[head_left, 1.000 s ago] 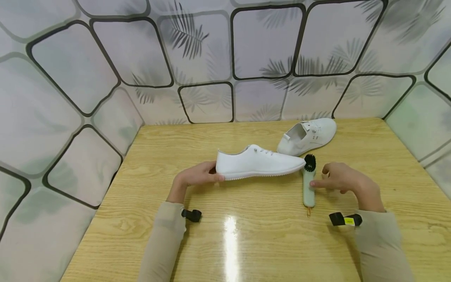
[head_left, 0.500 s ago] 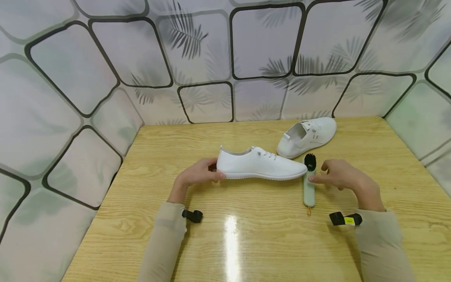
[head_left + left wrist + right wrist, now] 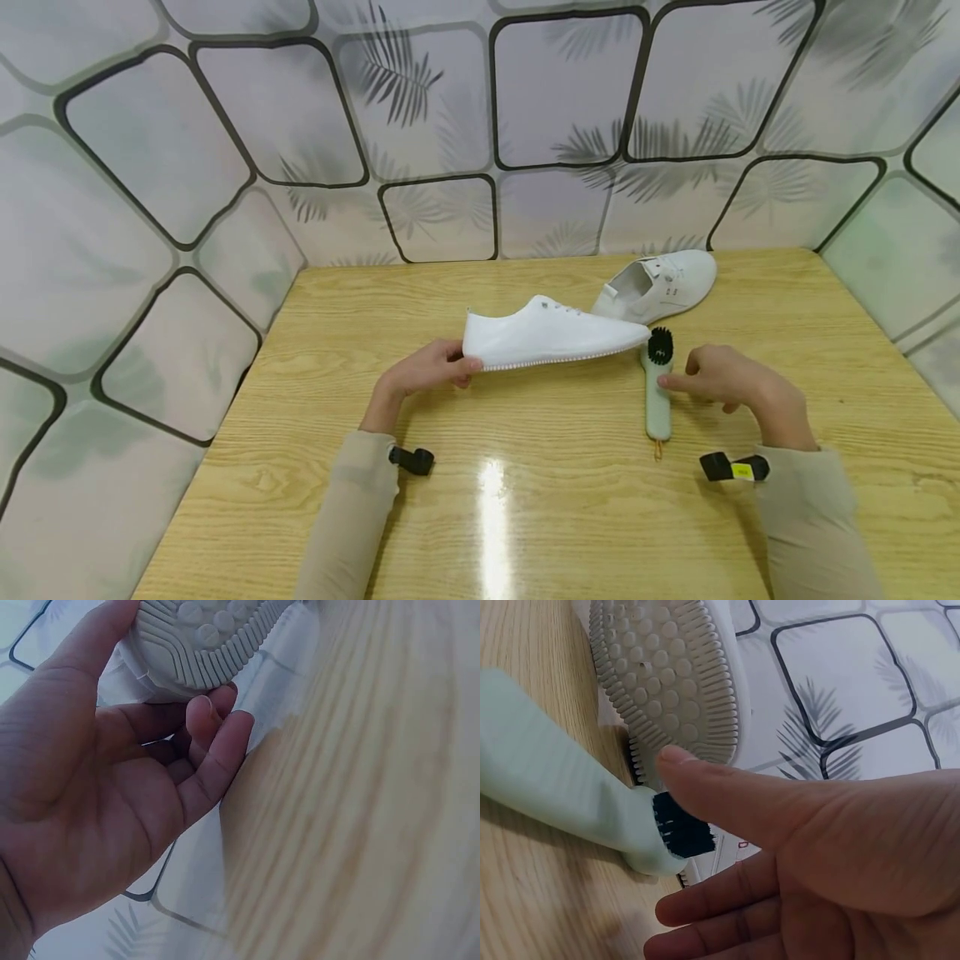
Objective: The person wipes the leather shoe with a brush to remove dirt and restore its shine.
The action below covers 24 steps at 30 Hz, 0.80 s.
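Note:
My left hand (image 3: 426,367) grips a white lace-up shoe (image 3: 555,335) by its heel, thumb on the near side. In the head view the shoe is held side-on above the table, toe pointing right. The left wrist view shows the ridged, studded heel of its sole (image 3: 202,645) between thumb and fingers. A pale green shoe brush (image 3: 657,407) with black bristles (image 3: 681,827) lies on the table, bristles up, just right of the toe. Over its right side is my right hand (image 3: 726,382), thumb extended and fingers loosely bent, gripping nothing.
A second white shoe (image 3: 667,287) lies at the back right, partly behind the held shoe's toe. The wooden table (image 3: 585,500) ends against a patterned wall covering (image 3: 562,92). An orange cord loop (image 3: 657,451) hangs from the brush handle.
My left hand has tilted the shoe, its toe rising and its side turning more to view; the shoe dipped slightly at half a second ago. The right hand has barely moved; the brush stays put.

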Motion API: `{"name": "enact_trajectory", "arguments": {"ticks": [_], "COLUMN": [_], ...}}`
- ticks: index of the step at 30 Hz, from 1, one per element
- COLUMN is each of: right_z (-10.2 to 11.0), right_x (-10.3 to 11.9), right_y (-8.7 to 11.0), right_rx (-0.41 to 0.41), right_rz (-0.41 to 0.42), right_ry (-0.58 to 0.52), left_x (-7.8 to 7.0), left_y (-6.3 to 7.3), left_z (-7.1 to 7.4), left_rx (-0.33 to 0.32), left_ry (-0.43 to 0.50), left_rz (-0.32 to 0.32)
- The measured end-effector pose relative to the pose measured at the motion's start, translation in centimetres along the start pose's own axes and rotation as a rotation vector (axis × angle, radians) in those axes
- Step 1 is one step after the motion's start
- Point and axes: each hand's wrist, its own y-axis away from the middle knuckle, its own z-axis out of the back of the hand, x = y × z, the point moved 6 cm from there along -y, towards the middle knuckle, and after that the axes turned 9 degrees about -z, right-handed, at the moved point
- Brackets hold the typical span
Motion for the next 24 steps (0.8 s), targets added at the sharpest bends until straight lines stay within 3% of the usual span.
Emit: {"name": "enact_trajectory", "arguments": {"ticks": [8,19,24], "right_z": [-1.1,-2.0,-1.8], "right_x": [0.8,1.1,0.9], "right_y": [-0.5,-1.5,-1.7], "right_rx": [-0.017,-0.102,-0.093], "right_rz": [-0.025,-0.032,-0.004], "right_ry": [-0.028,-0.011,-0.051], "left_x": [0.2,0.3,0.3], "left_y": [0.0,-0.1,0.1], "left_z": [0.0,-0.3,-0.2], "left_rx": [-0.01,0.047,0.056], "left_ry": [-0.038,-0.01,-0.006], "left_rz": [0.049,-0.017,-0.023]}}
